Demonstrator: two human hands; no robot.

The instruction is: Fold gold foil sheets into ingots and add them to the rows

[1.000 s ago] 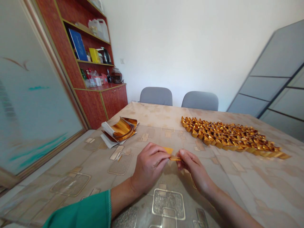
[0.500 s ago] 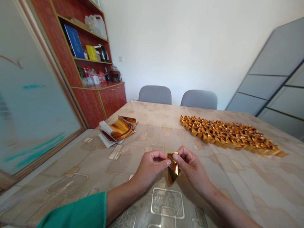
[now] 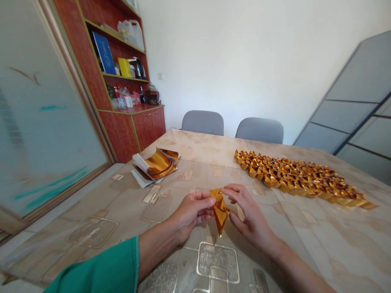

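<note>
A folded piece of gold foil paper (image 3: 220,213), its lower end narrowing to a point, is held over the table in front of me. My left hand (image 3: 195,211) pinches its upper left side between thumb and fingers. At its right is my right hand (image 3: 247,215), thumb and fingers spread apart; the fingertips come up to the paper's upper edge, and I cannot tell whether they touch it. Farther left lies a loose stack of gold foil sheets (image 3: 159,165) with white backs, curled upward. Many folded gold paper pieces (image 3: 293,175) stand in close rows at the right.
A patterned cover (image 3: 180,142) lies over the table. Two grey chairs (image 3: 203,122) (image 3: 259,129) stand at its far side, before a white wall. At the left are a reddish wooden cabinet (image 3: 146,128) with filled shelves and a frosted glass door (image 3: 51,122).
My right hand has loosened its pinch and spread its fingers. The gold paper has turned, showing more of its folded face, still in my left hand. The view has shifted slightly left.
</note>
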